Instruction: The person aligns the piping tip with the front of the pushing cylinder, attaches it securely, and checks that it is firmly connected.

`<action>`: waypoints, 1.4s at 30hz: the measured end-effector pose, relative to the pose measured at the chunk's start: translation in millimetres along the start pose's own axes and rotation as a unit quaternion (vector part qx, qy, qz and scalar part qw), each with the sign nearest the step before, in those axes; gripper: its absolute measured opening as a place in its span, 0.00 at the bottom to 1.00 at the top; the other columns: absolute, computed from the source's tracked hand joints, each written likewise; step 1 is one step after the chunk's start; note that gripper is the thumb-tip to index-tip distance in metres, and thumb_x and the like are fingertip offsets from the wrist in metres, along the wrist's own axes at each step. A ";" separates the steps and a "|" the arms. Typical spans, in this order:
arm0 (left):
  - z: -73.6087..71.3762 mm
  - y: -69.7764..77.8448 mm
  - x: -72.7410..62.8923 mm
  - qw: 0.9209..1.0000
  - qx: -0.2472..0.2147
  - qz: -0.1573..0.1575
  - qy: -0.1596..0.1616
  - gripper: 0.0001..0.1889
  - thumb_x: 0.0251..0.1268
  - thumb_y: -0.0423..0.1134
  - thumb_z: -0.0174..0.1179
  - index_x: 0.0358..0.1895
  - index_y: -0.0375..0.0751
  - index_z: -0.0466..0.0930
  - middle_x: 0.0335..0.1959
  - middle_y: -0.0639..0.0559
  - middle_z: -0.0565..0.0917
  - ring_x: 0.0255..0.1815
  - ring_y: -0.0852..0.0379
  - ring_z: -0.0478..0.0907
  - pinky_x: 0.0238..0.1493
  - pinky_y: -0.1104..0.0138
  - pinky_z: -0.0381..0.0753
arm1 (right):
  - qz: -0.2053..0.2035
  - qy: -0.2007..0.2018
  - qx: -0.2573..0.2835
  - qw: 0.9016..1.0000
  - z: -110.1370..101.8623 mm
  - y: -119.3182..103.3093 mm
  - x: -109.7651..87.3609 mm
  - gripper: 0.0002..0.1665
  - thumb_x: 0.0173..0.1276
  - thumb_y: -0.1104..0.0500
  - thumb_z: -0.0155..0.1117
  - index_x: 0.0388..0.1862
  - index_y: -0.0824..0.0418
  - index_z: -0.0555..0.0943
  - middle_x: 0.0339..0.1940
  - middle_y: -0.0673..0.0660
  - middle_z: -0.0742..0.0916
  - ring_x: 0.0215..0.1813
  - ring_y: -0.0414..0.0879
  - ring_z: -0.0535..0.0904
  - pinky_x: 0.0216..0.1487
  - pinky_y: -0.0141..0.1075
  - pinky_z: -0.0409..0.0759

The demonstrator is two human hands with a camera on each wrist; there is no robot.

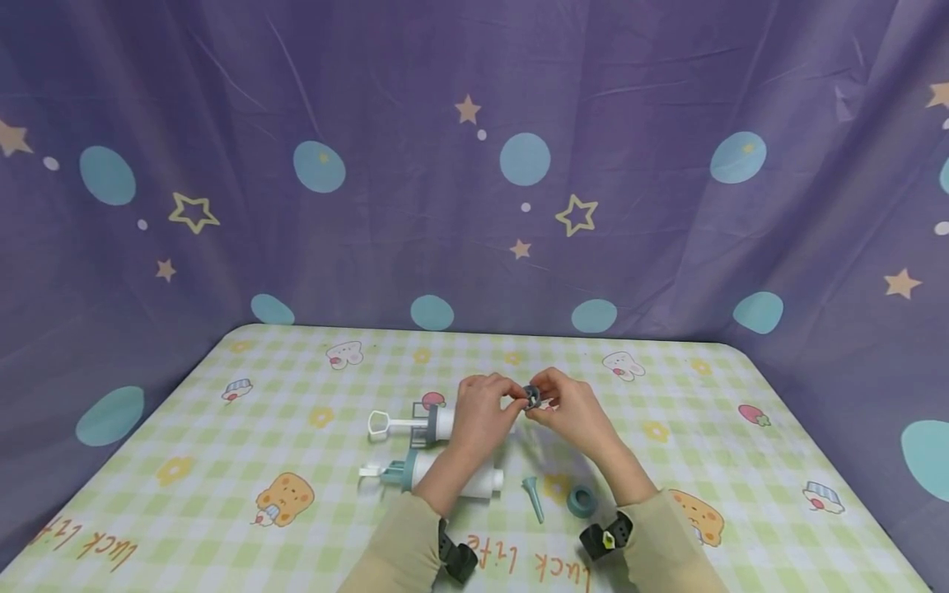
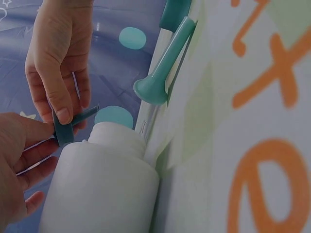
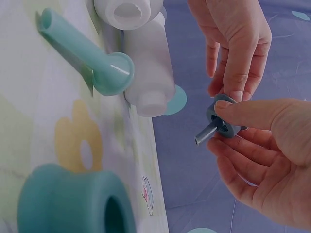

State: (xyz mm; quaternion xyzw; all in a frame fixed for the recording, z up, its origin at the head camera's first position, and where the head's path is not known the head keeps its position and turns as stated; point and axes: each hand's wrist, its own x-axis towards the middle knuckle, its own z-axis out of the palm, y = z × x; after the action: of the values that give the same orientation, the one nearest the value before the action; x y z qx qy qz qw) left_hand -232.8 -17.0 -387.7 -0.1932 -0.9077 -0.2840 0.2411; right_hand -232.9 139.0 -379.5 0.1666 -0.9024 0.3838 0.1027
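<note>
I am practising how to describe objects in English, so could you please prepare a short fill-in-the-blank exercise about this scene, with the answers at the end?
1. The gray ring-shaped piece is pinched by the left hand and the ____ hand.
2. In the head view, the teal flared piece lies to the ____ of the teal ring.
3. Of the gray-collared cylinder and the teal-collared cylinder, the one nearer the person is the ____-collared one.

Missing words: right; left; teal.
</note>
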 end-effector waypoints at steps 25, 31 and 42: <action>-7.2 -0.6 -0.1 0.999 -0.014 0.015 -0.042 0.03 0.55 0.42 0.63 0.31 0.50 0.84 0.31 0.59 0.82 0.36 0.58 0.78 0.54 0.59 0.67 | -0.004 -0.006 0.001 1.000 0.7 -1.0 -1.3 0.20 0.50 0.61 0.71 0.43 0.58 0.77 0.37 0.52 0.84 0.39 0.44 0.82 0.40 0.36 0.79; -12.9 -8.4 2.9 0.998 -0.011 -0.006 -0.056 0.05 0.55 0.42 0.63 0.35 0.49 0.82 0.34 0.56 0.81 0.39 0.57 0.77 0.51 0.57 0.68 | -0.003 -0.008 0.005 1.000 -1.4 -0.3 -1.1 0.20 0.51 0.63 0.71 0.43 0.60 0.77 0.37 0.53 0.85 0.40 0.46 0.82 0.41 0.38 0.79; -14.0 -14.0 1.2 0.987 0.024 -0.062 -0.145 0.17 0.52 0.45 0.65 0.45 0.45 0.80 0.42 0.50 0.80 0.45 0.49 0.76 0.49 0.52 0.68 | 0.003 -0.013 0.003 1.000 -3.0 5.2 -0.5 0.21 0.51 0.63 0.70 0.45 0.60 0.77 0.37 0.54 0.84 0.40 0.46 0.81 0.41 0.41 0.79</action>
State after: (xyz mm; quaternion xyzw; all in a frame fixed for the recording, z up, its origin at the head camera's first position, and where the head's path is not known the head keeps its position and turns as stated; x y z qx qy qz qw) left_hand -236.0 -36.0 -382.8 -0.1702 -0.9499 -0.2449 0.0932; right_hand -234.2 144.7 -381.1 0.1691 -0.9031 0.3845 0.0897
